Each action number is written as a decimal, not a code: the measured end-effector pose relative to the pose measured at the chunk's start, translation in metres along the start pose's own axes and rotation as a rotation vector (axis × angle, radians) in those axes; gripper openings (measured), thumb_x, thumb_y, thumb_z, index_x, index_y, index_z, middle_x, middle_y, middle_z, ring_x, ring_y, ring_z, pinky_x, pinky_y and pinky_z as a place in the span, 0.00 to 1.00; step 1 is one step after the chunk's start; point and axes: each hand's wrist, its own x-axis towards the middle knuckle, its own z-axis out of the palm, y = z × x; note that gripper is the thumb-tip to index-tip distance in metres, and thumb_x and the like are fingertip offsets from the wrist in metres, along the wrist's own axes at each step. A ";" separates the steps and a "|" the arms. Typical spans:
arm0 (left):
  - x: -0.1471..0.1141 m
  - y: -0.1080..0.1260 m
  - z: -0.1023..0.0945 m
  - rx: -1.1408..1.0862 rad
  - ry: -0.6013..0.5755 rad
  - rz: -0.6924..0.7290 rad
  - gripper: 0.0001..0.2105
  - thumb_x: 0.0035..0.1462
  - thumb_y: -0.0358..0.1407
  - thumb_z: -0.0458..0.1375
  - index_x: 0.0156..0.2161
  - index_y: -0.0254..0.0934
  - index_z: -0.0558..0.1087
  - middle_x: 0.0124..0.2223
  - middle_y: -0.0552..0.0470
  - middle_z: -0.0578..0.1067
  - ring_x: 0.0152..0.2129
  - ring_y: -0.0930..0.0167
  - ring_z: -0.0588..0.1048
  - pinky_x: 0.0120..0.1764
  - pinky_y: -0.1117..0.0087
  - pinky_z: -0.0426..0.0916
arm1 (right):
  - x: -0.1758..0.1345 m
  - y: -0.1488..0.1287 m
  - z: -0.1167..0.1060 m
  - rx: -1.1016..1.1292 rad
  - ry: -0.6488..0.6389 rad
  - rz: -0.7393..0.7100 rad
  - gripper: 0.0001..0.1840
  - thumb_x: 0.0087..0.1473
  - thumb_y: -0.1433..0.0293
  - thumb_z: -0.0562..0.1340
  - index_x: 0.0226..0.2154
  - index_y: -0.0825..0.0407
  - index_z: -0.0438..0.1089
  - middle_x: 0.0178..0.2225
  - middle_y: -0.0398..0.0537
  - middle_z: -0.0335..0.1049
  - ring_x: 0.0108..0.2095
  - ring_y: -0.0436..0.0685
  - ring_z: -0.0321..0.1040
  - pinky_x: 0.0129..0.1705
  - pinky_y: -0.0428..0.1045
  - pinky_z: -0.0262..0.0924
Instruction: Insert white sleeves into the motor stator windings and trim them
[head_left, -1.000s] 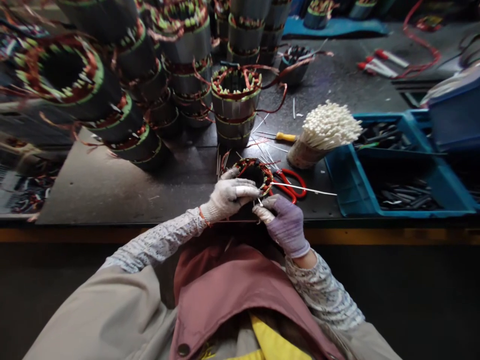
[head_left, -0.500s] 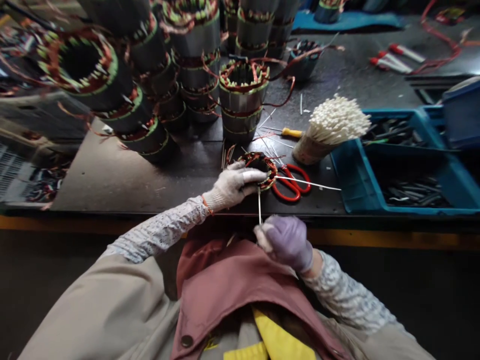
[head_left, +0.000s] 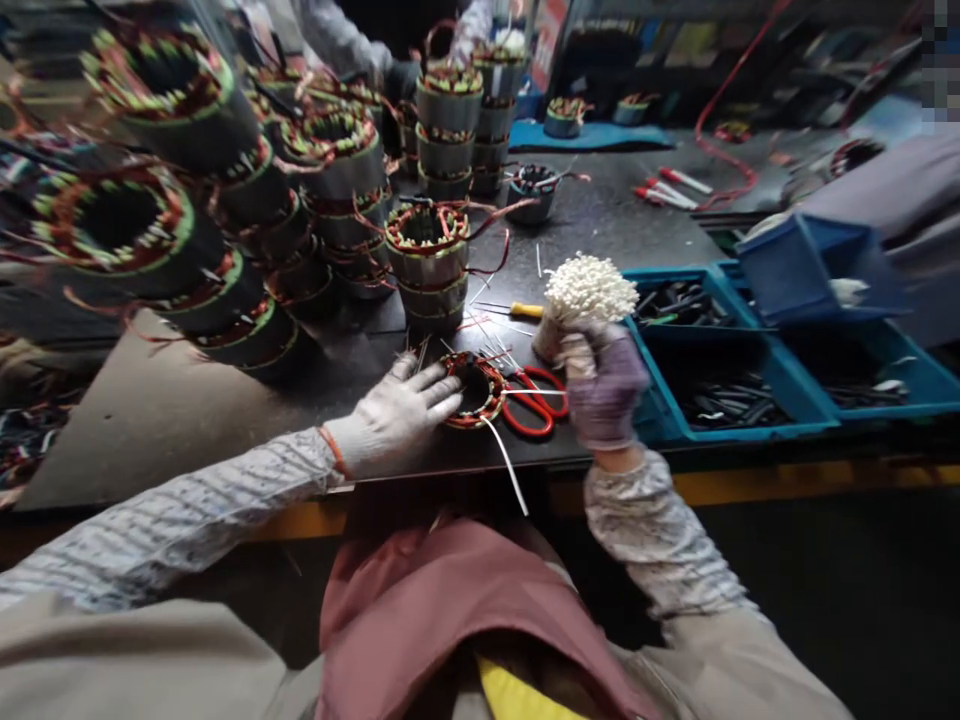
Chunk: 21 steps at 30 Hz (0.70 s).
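Observation:
A wound stator [head_left: 491,408] lies on the dark bench, its open bore facing up. My left hand [head_left: 397,410], in a white glove, is open, fingers stretched out flat against the stator's left rim. Two white ties stick out of the stator: one tie [head_left: 506,465] hangs over the bench edge, the other runs right towards my right hand. My right hand [head_left: 609,385], in a purple and white glove, has its fingers curled in front of a holder [head_left: 547,342] full of white ties [head_left: 589,288]. Anything in those fingers is hidden. Red-handled scissors [head_left: 534,430] lie beside the stator.
Tall stacks of wound stators [head_left: 427,285] stand at the left and back. Blue bins [head_left: 817,408] with dark sleeves are on the right. A yellow-handled tool [head_left: 526,310] lies behind the scissors. Another person's sleeve [head_left: 345,45] shows at the back; a second person is at right.
My right hand has left the front tie below the bench edge and moved up to the tie holder. My left hand has slid off the stator's top to its left side. The view has shifted.

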 end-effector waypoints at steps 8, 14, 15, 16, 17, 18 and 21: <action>0.008 -0.011 0.001 -0.101 -0.110 0.126 0.19 0.56 0.46 0.60 0.50 0.42 0.73 0.40 0.48 0.77 0.36 0.66 0.71 0.34 0.69 0.67 | 0.047 0.034 -0.006 -0.607 -0.054 -0.135 0.23 0.50 0.54 0.65 0.41 0.56 0.75 0.45 0.57 0.67 0.46 0.63 0.63 0.44 0.57 0.58; 0.002 -0.005 -0.006 -0.121 -0.162 0.079 0.23 0.57 0.43 0.59 0.57 0.41 0.67 0.49 0.46 0.75 0.43 0.62 0.70 0.41 0.65 0.68 | 0.060 0.021 0.006 -0.570 -0.096 -0.170 0.15 0.54 0.62 0.62 0.29 0.58 0.74 0.38 0.57 0.71 0.41 0.59 0.65 0.42 0.55 0.58; 0.000 -0.007 -0.007 -0.142 -0.155 0.097 0.23 0.58 0.40 0.58 0.58 0.42 0.66 0.51 0.48 0.74 0.45 0.63 0.70 0.43 0.65 0.67 | 0.062 0.020 0.005 -0.481 -0.008 -0.150 0.14 0.54 0.64 0.62 0.28 0.59 0.73 0.35 0.56 0.72 0.38 0.57 0.67 0.41 0.54 0.59; -0.001 -0.009 -0.006 -0.162 -0.151 0.114 0.21 0.59 0.38 0.57 0.58 0.43 0.66 0.52 0.49 0.74 0.46 0.64 0.70 0.45 0.66 0.67 | 0.065 0.019 0.002 -0.355 0.092 -0.129 0.13 0.55 0.65 0.62 0.27 0.59 0.72 0.32 0.54 0.72 0.35 0.55 0.68 0.40 0.53 0.60; -0.002 -0.010 -0.005 -0.174 -0.151 0.123 0.20 0.60 0.37 0.55 0.58 0.44 0.67 0.52 0.51 0.74 0.47 0.64 0.70 0.46 0.66 0.67 | 0.069 0.017 -0.001 -0.197 0.181 -0.099 0.13 0.56 0.65 0.61 0.28 0.59 0.71 0.29 0.51 0.71 0.32 0.53 0.68 0.37 0.52 0.61; -0.002 -0.010 -0.004 -0.176 -0.150 0.121 0.18 0.61 0.36 0.54 0.57 0.45 0.68 0.51 0.52 0.75 0.47 0.64 0.69 0.47 0.67 0.66 | 0.072 0.015 -0.006 -0.025 0.242 -0.070 0.13 0.56 0.65 0.60 0.29 0.59 0.70 0.26 0.48 0.70 0.28 0.51 0.68 0.34 0.50 0.61; -0.002 0.001 0.002 -0.098 -0.168 0.049 0.18 0.64 0.38 0.51 0.58 0.46 0.67 0.52 0.52 0.75 0.47 0.63 0.69 0.43 0.66 0.67 | 0.077 -0.002 -0.026 0.362 0.301 -0.049 0.11 0.54 0.64 0.62 0.30 0.57 0.68 0.22 0.38 0.67 0.22 0.46 0.66 0.30 0.47 0.59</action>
